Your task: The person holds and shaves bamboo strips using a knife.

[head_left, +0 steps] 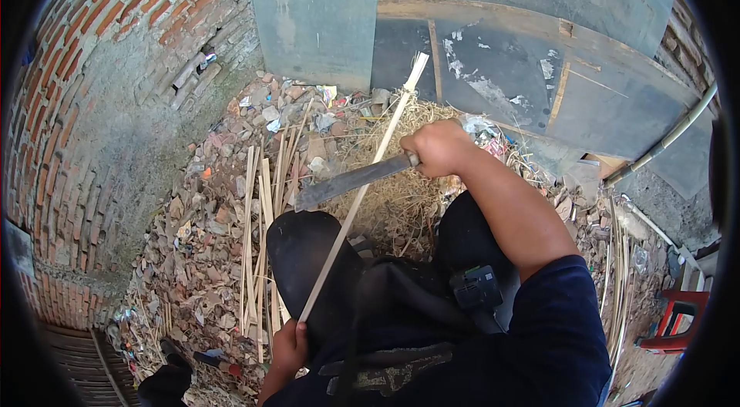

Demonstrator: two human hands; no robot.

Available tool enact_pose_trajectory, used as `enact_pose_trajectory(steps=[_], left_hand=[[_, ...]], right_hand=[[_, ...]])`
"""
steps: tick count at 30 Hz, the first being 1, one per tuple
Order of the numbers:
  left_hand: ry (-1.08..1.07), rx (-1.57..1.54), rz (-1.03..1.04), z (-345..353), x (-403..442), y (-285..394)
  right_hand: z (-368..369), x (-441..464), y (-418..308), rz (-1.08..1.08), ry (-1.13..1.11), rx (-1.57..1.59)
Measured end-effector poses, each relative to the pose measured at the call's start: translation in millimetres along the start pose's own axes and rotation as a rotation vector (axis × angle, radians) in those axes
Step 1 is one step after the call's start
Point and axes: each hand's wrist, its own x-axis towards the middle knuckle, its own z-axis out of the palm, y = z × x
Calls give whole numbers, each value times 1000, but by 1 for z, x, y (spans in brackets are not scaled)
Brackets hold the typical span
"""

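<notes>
Above the left knee (293,249), one pale strip (330,260) slants forward; its far end looks split and carries some curls, so it seems only partly worked. The left hand (289,347) has its fingers clenched on the near end. The right hand's (443,149) fingers grasp the knife (343,185), whose blade crosses the strip. On the ground (185,253), other strips (247,253) look already cut and shavings (401,214) lie ahead. How many remain, I cannot tell.
</notes>
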Motion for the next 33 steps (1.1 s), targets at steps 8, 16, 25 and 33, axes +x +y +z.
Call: enact_pose_trajectory(steps=[8,16,25,33], left_hand=[[-19,16,4,-1,4,5],[21,11,18,9,1,-2],[29,89,-14,5,1,10],[156,-11,-19,19,-3,5]], right_hand=[[45,14,80,314,140,376],[3,-12,72,261,238,675],[0,-22,67,255,307,252],[2,-23,55,355,519,-125]])
